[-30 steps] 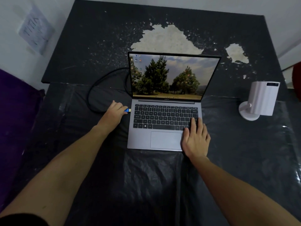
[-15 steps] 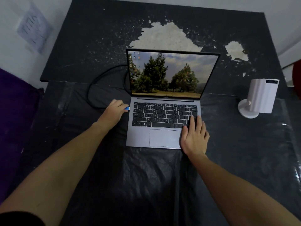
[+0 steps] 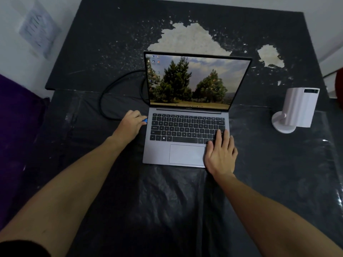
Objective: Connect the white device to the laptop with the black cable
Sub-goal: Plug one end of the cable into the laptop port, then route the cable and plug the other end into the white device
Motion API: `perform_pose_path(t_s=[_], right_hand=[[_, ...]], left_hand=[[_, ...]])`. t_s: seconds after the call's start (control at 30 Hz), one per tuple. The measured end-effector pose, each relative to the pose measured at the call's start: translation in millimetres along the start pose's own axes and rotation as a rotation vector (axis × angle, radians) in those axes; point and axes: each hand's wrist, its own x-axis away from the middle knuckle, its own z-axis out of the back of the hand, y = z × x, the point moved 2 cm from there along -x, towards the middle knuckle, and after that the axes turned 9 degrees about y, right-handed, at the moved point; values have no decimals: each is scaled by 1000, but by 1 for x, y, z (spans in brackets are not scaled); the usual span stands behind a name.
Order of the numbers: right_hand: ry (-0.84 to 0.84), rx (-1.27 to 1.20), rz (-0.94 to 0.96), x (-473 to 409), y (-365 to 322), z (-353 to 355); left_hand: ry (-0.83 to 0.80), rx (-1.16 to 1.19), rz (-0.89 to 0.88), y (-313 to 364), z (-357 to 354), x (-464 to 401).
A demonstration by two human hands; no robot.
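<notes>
An open grey laptop [image 3: 159, 154] sits mid-table, its screen showing trees. My left hand [image 3: 130, 125] is closed on the blue-tipped plug of the black cable [image 3: 104, 97], held against the laptop's left edge; whether the plug is seated in the port is hidden. The cable loops back behind the screen. My right hand [image 3: 220, 153] lies flat on the laptop's lower right corner, fingers on the keys. The white device [image 3: 298, 106] stands on a round base at the right, apart from both hands, with no cable visible at it.
Black plastic sheeting [image 3: 167, 201] covers the near table. A dark board with peeled pale patches [image 3: 187, 39] lies behind the laptop. A purple cloth [image 3: 16, 117] is at the left edge, and a paper sheet [image 3: 37, 28] hangs on the wall.
Both hands keep their places; the view has shifted slightly. The plug stays at the laptop's left edge.
</notes>
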Motion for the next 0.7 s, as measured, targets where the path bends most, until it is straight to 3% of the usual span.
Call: perform_pose_path(t_s=[0.43,0.63,0.7], right_hand=[[6,23,49,-2,5,-2],[-112,102,66,-10,-2,15],[-100,80,148,-21,-24,36]], left_hand=[[-85,-18,49,0,-4,3],[-355,-250,158,3,4,-8],[-364,-264,239,1,21,-16]])
